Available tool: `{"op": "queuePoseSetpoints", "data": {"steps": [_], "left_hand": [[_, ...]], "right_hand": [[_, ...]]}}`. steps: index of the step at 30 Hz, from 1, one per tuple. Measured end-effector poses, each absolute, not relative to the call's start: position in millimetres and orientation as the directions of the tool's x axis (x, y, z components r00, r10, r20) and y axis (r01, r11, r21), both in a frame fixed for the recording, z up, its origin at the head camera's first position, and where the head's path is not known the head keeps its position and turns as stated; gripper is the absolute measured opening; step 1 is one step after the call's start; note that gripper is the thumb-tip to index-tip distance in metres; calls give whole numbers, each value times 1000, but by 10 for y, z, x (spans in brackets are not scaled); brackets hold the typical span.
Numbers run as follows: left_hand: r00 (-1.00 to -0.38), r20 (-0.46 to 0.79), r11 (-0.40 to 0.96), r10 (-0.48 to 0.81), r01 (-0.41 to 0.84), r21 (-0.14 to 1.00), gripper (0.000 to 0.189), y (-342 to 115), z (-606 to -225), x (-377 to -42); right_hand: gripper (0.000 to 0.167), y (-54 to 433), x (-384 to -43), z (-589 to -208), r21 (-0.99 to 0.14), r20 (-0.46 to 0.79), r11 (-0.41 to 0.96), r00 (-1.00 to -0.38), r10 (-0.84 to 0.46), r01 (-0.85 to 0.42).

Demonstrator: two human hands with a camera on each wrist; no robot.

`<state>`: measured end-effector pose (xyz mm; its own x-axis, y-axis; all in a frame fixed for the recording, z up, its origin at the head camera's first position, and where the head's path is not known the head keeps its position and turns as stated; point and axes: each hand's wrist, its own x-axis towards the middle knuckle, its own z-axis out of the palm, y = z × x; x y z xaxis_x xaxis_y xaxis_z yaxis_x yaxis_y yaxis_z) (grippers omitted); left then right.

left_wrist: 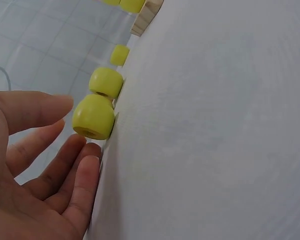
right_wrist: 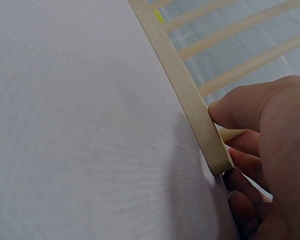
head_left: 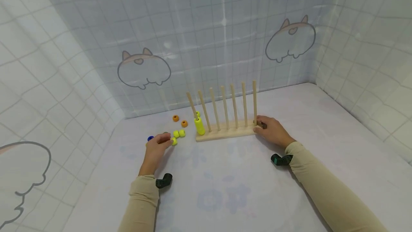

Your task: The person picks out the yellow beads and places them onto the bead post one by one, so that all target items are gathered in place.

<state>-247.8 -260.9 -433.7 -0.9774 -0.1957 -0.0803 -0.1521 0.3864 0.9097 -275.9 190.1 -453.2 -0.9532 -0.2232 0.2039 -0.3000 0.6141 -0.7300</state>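
My left hand [head_left: 156, 149] reaches in at the left of the table, thumb and fingers apart, next to a yellow bead [left_wrist: 93, 117]. In the left wrist view the bead sits just beyond the thumb tip and fingertips, and contact cannot be made out. Two more yellow beads [head_left: 179, 133] lie close behind it. With my right hand [head_left: 273, 131] I grip the right end of a wooden peg rack [head_left: 228, 133], thumb at the front edge and fingers around the end. Yellow beads [head_left: 200, 126] are stacked on the rack's leftmost peg; the other pegs are bare.
Two orange beads [head_left: 180, 121] lie behind the yellow ones. A blue bead [head_left: 150, 138] is partly hidden beside the left hand. Another yellow bead [head_left: 197, 114] shows behind the leftmost peg. A tile-patterned curtain [head_left: 206, 38] backs the white table [head_left: 222, 174].
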Motion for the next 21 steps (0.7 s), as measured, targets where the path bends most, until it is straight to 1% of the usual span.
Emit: {"op": "queuePoseSetpoints", "data": {"steps": [4,10,21], "left_hand": [[-979,-86,395,-185,-154,905,41,-2619,-4349,-2482],[-984,-91,399,-150,-145,905,48,-2629,-4361,-2488],[-984,-76,509,-160,-148,848,51,-2595,-4414,-2507]], "right_hand": [[48,1900,-2759,-4534,-732,202,612,-954,-222,-298],[47,1916,-2746,-4519,-731,207,611,-952,-228,-305],[47,1900,-2751,-4522,-724,201,620,-952,-231,-303]]}}
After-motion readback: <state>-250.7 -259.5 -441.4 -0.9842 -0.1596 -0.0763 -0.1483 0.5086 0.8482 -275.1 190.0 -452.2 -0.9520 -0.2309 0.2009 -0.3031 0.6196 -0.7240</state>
